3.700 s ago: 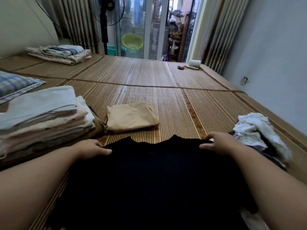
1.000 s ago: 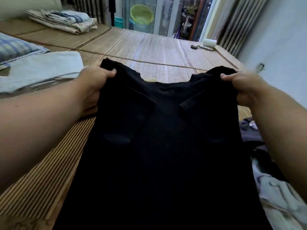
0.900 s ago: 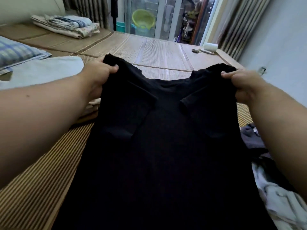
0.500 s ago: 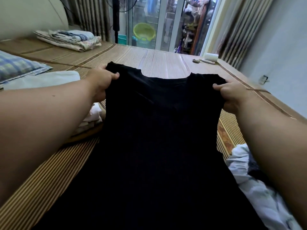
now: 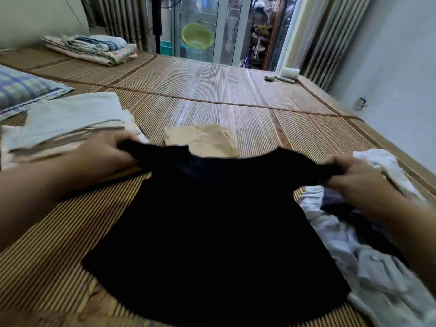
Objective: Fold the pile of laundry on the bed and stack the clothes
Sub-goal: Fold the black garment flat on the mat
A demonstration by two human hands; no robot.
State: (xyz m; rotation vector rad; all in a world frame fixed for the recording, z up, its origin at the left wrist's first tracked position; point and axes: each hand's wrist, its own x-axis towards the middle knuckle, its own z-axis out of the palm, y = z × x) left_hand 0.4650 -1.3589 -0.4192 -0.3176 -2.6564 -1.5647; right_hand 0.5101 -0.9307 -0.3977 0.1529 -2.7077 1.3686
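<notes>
Your left hand (image 5: 103, 154) pinches the left shoulder of the black shirt (image 5: 212, 227), and your right hand (image 5: 354, 178) pinches the right shoulder, pulling the top edge taut. The shirt's body lies spread on the bamboo mat (image 5: 212, 100) in front of you (its hem nearest you). Left of it sits a stack of folded clothes (image 5: 63, 128); a folded tan garment (image 5: 200, 140) lies just beyond the collar. The unfolded laundry pile (image 5: 368, 260) crowds the right side.

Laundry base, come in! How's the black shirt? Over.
Left hand, right hand each grip a shoulder of the black shirt. Lower part on the mat. Unfolded pile crowds its right side.
</notes>
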